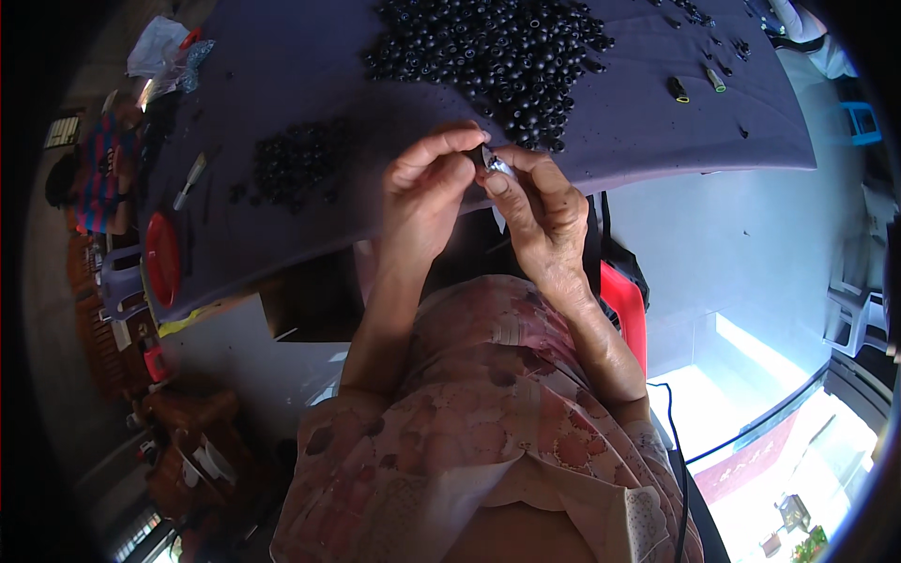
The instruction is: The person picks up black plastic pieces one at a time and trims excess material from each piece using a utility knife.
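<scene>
In front of me, over the near edge of the table, both my hands meet at the fingertips. My left hand (419,184) is closed in a pinch on a small black rounded piece (480,156). My right hand (547,218) pinches a small shiny silvery tool (501,166) against that piece; its exact kind is hidden by the fingers. Just beyond the hands lies a large heap of small black hollow caps (488,56). A smaller group of black pieces (298,159) is spread to the left of my left hand.
A purple-grey cloth (648,131) covers the table. On it are a slim pale-handled tool (190,180), two short tubular items, one black (679,89) and one pale (716,79), and a plastic bag (158,47). A red round dish (162,258) is at the left edge; a red chair (625,305) stands beside me.
</scene>
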Tool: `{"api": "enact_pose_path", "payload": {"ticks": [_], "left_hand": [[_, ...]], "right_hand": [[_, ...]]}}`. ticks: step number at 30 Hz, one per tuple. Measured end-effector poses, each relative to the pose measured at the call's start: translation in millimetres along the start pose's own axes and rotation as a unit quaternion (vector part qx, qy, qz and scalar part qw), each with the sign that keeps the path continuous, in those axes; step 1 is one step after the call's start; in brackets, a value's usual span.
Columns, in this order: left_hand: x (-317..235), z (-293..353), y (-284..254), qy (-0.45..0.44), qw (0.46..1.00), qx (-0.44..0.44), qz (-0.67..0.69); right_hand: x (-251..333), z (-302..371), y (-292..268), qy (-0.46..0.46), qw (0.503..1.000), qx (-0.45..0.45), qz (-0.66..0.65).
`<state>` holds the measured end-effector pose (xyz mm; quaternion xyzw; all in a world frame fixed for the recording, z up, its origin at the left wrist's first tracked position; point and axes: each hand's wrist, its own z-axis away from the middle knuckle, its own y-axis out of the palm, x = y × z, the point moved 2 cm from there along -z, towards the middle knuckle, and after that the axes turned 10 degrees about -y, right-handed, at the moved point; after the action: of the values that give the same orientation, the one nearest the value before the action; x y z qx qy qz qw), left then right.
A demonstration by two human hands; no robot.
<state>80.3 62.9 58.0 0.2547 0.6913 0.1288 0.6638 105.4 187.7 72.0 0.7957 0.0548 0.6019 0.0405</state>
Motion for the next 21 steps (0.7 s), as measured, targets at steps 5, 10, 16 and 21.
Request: {"api": "enact_pose_path", "payload": {"ticks": [5,10,16,21], "left_hand": [[-9.8,4.0,5.9,0.024,1.0,0.015,-0.014],[-6.8,7.3,3.1,-0.009,0.994,0.036,0.101],[-6.8,9.7,5.0,0.002,0.991,0.041,0.124],[-7.9,11.2,5.9,0.009,0.991,0.053,0.119]], "right_hand": [[5.6,6.2,2.9,-0.012,0.997,0.022,-0.067],[15.8,6.7,6.4,-0.092,0.994,0.035,0.056],[20.1,6.6,5.7,-0.114,0.99,0.029,0.078],[21.4,7.1,5.5,-0.117,0.988,0.034,0.091]]}}
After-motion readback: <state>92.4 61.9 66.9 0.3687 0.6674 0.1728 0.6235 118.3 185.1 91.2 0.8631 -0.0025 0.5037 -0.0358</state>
